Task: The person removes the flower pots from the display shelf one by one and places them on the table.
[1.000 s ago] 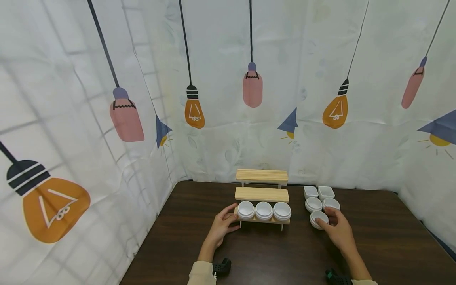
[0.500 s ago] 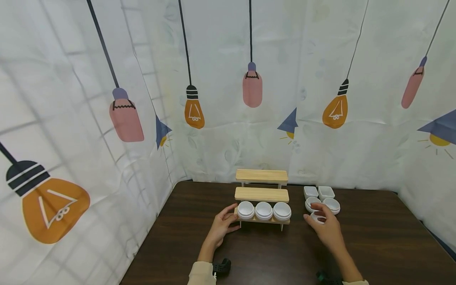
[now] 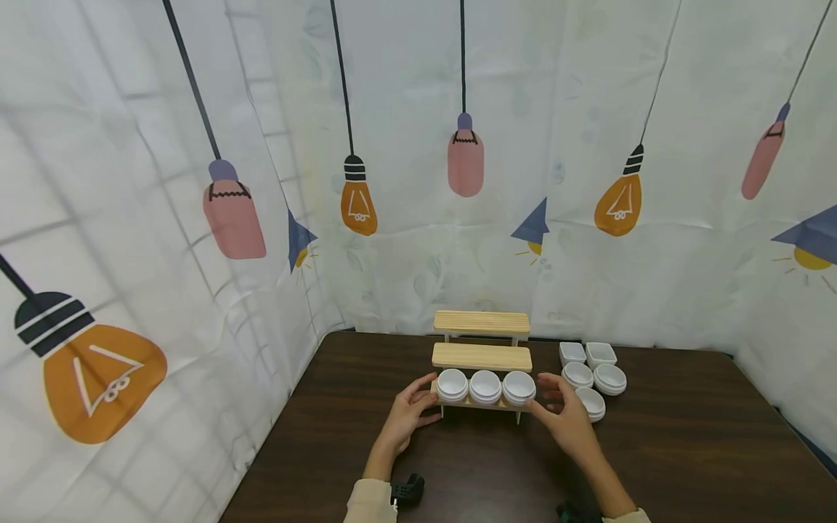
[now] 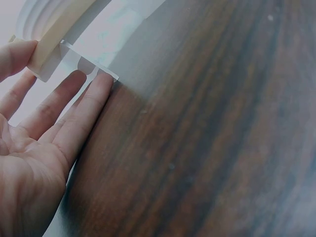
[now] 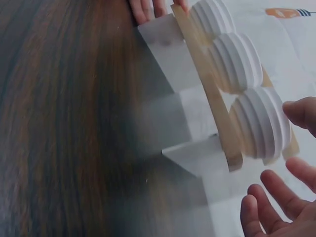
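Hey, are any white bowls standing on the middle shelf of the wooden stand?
No, all three white bowls on the wooden stand sit in a row on its lowest shelf.

Premises: a walled-off tabletop area indoors, reading as a staged booth; whether it stands within a home, office or lab cannot be determined. White sheeting (image 3: 405, 261), creased and softly folded, hangs behind and along both sides. Its printed decoration is domestic in style: orange bulbs (image 3: 359, 207), pink lamps (image 3: 466, 165) and blue shades (image 3: 530, 220) on drawn cords. A dark wood-grain table (image 3: 497, 465) stands close against the rear sheeting. Wares are of household type: a pale wooden tiered stand (image 3: 482, 356) and small white cups (image 3: 485, 388). A black wrist-worn device (image 3: 409, 490) is consistent with a recording set-up.
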### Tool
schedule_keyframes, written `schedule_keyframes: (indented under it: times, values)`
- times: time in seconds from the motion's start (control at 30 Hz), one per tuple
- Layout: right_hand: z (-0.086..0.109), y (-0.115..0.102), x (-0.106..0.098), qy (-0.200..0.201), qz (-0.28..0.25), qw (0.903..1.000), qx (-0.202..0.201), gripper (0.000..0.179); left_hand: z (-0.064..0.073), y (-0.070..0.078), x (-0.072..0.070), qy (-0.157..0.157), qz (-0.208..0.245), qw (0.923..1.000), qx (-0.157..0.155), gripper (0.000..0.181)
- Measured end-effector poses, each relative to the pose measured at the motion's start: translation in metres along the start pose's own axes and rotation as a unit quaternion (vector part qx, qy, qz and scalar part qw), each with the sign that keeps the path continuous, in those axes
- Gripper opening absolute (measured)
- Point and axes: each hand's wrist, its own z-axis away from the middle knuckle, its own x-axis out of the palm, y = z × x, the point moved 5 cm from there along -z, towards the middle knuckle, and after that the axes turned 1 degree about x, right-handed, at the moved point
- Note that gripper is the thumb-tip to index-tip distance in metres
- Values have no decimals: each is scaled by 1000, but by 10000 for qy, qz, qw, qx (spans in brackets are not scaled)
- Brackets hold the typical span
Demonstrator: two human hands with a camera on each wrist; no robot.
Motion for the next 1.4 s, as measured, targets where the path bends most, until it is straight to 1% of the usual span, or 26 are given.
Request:
schedule_keyframes:
  times: [0.17, 0.27, 0.4, 0.5, 0.7, 0.9, 1.17, 1.4]
  values:
    - [-3, -4, 9, -75, -28, 9999, 79, 62, 1, 1, 1, -10, -35, 10000, 33, 53]
    - [-5, -8, 14, -121, -106, 9998, 69, 63, 1, 2, 2, 14, -33, 10000, -13, 53]
    - [-8, -9, 17, -140, -240, 9996, 87, 63, 1, 2, 2, 14, -40, 10000, 5, 53]
    - [-10, -9, 19, -120, -222, 9996, 100, 63, 0, 2, 2, 29, -44, 10000, 13, 53]
    - [-12, -7, 20, -98, 76, 9999, 98, 66, -1, 2, 2, 54, -35, 10000, -4, 53]
    - [-13, -4, 22, -46, 221, 9997, 77, 65, -1, 1, 2, 58, -34, 10000, -16, 53]
    - [-13, -2, 21, 4, 140, 9999, -35, 63, 0, 2, 2, 80, -17, 10000, -18, 53]
    - [-11, -1, 22, 30, 124, 9999, -10, 63, -1, 0, 1, 73, -27, 10000, -15, 53]
